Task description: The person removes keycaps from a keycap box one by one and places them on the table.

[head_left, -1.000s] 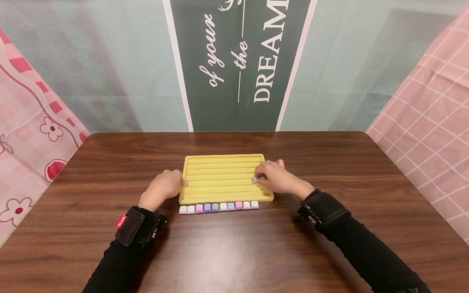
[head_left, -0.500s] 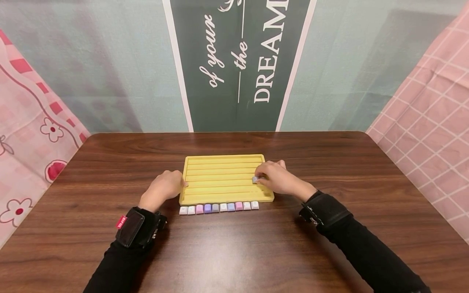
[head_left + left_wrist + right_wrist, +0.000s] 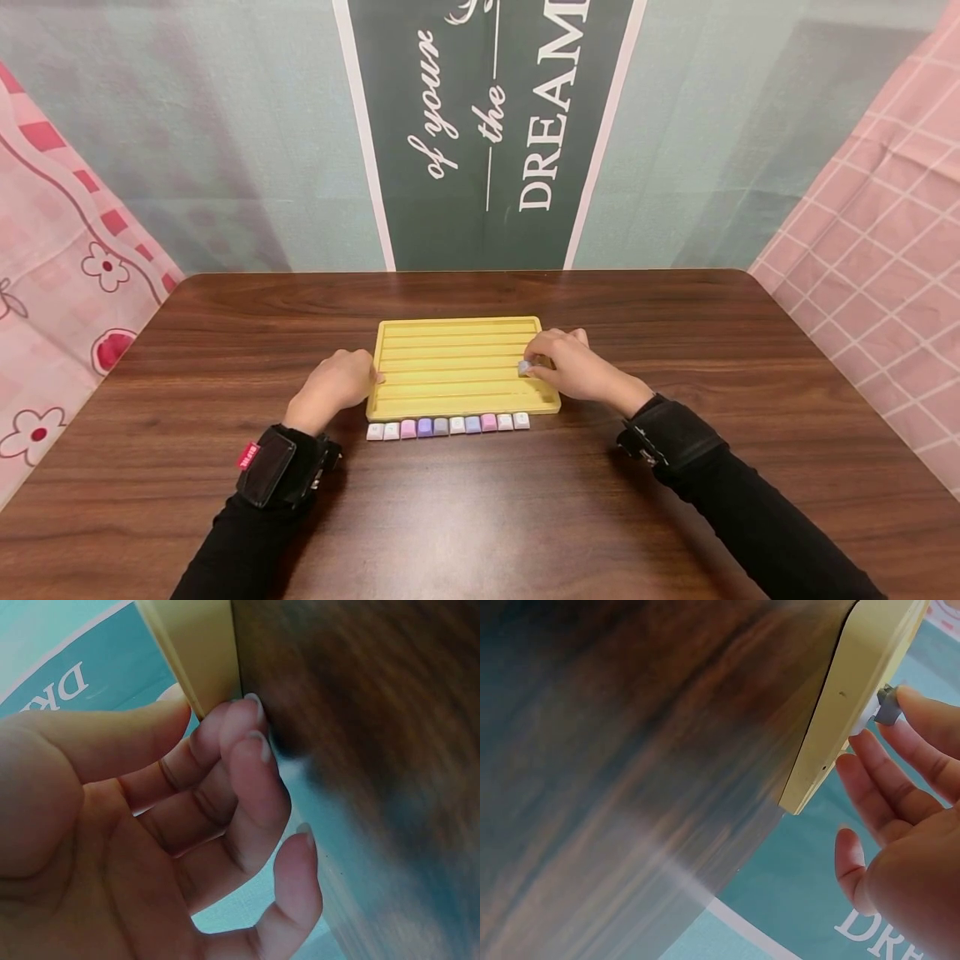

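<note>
A yellow tray (image 3: 450, 375) with long parallel ridges lies on the table. My left hand (image 3: 341, 383) grips its left edge; in the left wrist view the thumb (image 3: 135, 739) lies over the rim, with curled fingers against the side wall. Over the tray's right part, my right hand (image 3: 566, 362) pinches a small grey keycap (image 3: 524, 367) between thumb and finger. The right wrist view shows this grey keycap (image 3: 888, 706) at the tray's rim, with a pale keycap (image 3: 865, 720) beside it, partly hidden. Along the tray's near edge runs a row of white, pink, purple, grey and blue keycaps (image 3: 425, 427).
The brown wooden table (image 3: 465, 517) extends around the tray on all sides. Behind it hangs a green cloth (image 3: 262, 150) with white lettering, and pink patterned cloths (image 3: 885, 208) flank the sides.
My right hand, with the grey keycap, has shifted very slightly to the right, and its wrist has moved with it. The left hand, the tray and the keycap row stay in place.
</note>
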Available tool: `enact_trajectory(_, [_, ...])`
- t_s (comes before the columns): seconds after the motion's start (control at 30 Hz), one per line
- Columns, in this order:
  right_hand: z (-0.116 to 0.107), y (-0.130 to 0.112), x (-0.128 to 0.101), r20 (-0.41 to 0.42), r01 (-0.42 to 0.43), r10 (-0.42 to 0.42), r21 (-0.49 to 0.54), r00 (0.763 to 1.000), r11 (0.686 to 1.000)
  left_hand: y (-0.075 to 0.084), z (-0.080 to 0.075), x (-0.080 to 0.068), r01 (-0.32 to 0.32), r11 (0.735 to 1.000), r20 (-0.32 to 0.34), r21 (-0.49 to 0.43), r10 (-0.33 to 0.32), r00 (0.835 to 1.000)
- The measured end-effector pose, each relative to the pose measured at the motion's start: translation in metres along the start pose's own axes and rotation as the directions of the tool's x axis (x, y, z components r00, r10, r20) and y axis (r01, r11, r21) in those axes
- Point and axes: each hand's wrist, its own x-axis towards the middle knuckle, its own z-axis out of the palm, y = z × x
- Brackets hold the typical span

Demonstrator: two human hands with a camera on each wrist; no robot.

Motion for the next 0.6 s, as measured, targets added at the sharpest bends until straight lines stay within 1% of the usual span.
enact_trajectory(0.33, [-0.0032,-0.0012,-0.0042,-0.019,0.009,-0.009,0.011,1.0,1.0,-0.0002,-0.0001,0.0003,-0.004,1.0,-0.005,-0.004,0.004,1.0])
enact_trajectory(0.6, [-0.006,-0.0031,-0.0082,-0.029,0.039,-0.038,0.018,0.999,0.999,0.0008,-0.0008,0.0009,0.006,1.0,0.005,-0.01,-0.006,1.0])
